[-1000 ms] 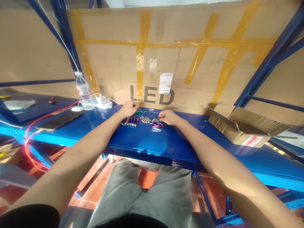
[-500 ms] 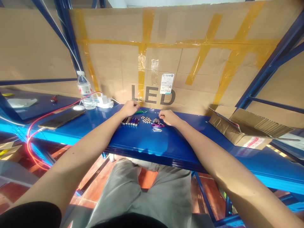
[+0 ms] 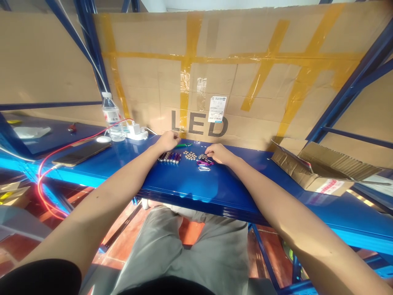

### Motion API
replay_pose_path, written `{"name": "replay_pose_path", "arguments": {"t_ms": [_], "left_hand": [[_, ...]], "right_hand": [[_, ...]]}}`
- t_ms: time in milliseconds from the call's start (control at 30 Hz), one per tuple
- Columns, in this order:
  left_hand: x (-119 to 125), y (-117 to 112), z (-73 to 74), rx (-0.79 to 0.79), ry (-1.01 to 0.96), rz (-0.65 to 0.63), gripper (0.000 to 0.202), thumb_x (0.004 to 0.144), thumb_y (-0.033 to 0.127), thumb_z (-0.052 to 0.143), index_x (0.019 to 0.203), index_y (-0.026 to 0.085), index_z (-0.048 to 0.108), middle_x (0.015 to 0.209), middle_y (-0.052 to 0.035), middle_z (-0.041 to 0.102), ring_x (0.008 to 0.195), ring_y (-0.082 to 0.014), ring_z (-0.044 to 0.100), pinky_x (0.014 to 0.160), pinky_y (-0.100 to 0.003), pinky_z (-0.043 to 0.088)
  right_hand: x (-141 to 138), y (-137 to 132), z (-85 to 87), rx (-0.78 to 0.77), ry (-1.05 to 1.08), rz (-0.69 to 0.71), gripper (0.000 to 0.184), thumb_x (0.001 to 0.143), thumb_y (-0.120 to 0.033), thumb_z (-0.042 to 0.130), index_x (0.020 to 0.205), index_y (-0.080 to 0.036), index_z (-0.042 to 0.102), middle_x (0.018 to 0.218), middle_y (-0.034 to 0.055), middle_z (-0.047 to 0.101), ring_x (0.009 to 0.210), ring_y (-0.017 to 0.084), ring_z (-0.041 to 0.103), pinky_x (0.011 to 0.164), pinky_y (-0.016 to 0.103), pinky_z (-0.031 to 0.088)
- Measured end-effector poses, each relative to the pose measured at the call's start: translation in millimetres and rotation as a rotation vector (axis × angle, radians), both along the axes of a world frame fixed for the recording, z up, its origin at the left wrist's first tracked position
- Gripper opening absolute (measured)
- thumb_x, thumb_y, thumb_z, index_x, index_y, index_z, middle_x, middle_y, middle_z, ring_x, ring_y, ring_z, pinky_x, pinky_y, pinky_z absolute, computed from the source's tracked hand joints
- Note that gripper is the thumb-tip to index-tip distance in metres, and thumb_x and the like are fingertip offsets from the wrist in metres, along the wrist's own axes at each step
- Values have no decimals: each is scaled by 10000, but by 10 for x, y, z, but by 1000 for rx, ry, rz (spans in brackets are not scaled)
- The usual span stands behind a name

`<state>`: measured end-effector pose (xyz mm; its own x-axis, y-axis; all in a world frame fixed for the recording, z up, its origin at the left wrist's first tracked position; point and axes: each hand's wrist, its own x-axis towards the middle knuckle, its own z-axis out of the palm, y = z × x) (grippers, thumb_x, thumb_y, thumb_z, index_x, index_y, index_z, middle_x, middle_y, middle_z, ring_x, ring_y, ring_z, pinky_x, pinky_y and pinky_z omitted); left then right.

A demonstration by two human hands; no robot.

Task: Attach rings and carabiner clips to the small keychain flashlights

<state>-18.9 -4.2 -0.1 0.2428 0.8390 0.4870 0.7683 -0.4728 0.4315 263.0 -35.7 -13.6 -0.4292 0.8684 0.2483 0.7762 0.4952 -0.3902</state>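
Observation:
My left hand [image 3: 168,141] is curled closed near the back of the blue table. A thin green item [image 3: 184,145], perhaps a carabiner, sticks out beside its fingers; whether it is gripped cannot be made out. Below that hand lies a row of shiny metallic tubes [image 3: 170,158] in dark, silver and purple tones. My right hand [image 3: 218,154] has its fingertips pinched together over a group of small dark-silver pieces [image 3: 202,156]; what they hold is too small to see. Between the hands sits a cluster of small round metallic pieces [image 3: 190,155]. Pink and silver carabiners [image 3: 204,168] lie under the right fingertips.
At the left stand a water bottle [image 3: 114,125] and a white power strip with plugs [image 3: 136,132], near a phone [image 3: 81,154] with a red cable [image 3: 50,153]. An opened cardboard box [image 3: 319,172] is on the right. A taped cardboard sheet [image 3: 245,82] rises behind the table.
My right fingertips have shifted slightly over the small dark-silver pieces. The left hand stays in place on the table, and the whole view has moved a little.

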Motion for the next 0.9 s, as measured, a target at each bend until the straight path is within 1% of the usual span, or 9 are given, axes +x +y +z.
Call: {"name": "replay_pose_path", "arguments": {"t_ms": [67, 167, 333, 400, 533, 633, 733, 833, 900], "left_hand": [[-12, 38, -31, 2, 20, 0, 137, 824, 214, 613, 827, 161, 738, 892, -89, 758, 837, -233, 686, 821, -342, 537], [-18, 115, -71, 12, 66, 3, 205, 795, 196, 668, 973, 166, 764, 1054, -102, 769, 975, -261, 702, 914, -356, 542], [30, 234, -86, -92, 130, 48, 349, 788, 240, 733, 1129, 170, 753, 1115, -106, 768, 1013, -280, 710, 911, -356, 562], [58, 256, -85, -143, 169, 60, 354, 788, 240, 740, 1135, 175, 760, 1078, -101, 777, 997, -270, 716, 902, -337, 565], [82, 247, -86, -173, 227, 56, 260, 798, 199, 705, 1042, 174, 791, 1072, -99, 779, 989, -261, 717, 920, -325, 564], [72, 212, -73, -91, 196, 40, 239, 837, 148, 610, 1000, 158, 786, 1083, -104, 767, 1024, -264, 696, 975, -353, 549], [86, 146, -29, 79, 103, -24, 287, 862, 90, 509, 987, 149, 760, 1086, -109, 739, 1078, -254, 661, 1026, -373, 523], [174, 12, 48, 218, -18, -61, 283, 888, 104, 480, 1023, 134, 726, 1073, -127, 706, 1070, -259, 638, 1017, -412, 514], [275, -124, 102, 262, -76, -130, 278, 897, 106, 465, 1034, 140, 705, 1032, -114, 696, 1009, -246, 638, 971, -406, 521]], "right_hand": [[-10, 15, -11, 26, -26, 23, 248, 872, -46, 571, 883, -149, 796, 1064, 112, 788, 972, 241, 716, 869, 301, 518], [-16, 31, -39, 63, -30, 47, 331, 831, 6, 543, 958, -143, 810, 1033, 118, 784, 942, 243, 715, 855, 308, 529], [-5, 43, -94, 24, 107, 45, 446, 771, 56, 502, 1070, -126, 777, 946, 100, 779, 831, 204, 717, 799, 295, 550], [-3, 48, -104, 5, 157, 63, 433, 766, 59, 502, 1062, -119, 763, 899, 91, 777, 832, 199, 719, 816, 297, 554], [-1, 57, -100, -35, 235, 62, 412, 745, 73, 497, 1005, -120, 752, 858, 83, 776, 831, 195, 723, 826, 300, 562], [12, 40, -62, -36, 251, 20, 438, 739, 80, 486, 1026, -123, 748, 874, 86, 776, 841, 198, 722, 834, 309, 567], [13, -25, 13, 11, 248, -54, 384, 798, 28, 522, 1072, -128, 742, 928, 103, 774, 911, 221, 722, 874, 339, 564], [-43, -130, 103, 99, 323, -84, 331, 872, -135, 633, 1193, -149, 708, 1101, 134, 762, 999, 240, 711, 951, 394, 554], [-116, -201, 155, 149, 413, -75, 485, 863, -251, 713, 1330, -148, 633, 1270, 172, 706, 1122, 265, 683, 1007, 429, 535]]}}
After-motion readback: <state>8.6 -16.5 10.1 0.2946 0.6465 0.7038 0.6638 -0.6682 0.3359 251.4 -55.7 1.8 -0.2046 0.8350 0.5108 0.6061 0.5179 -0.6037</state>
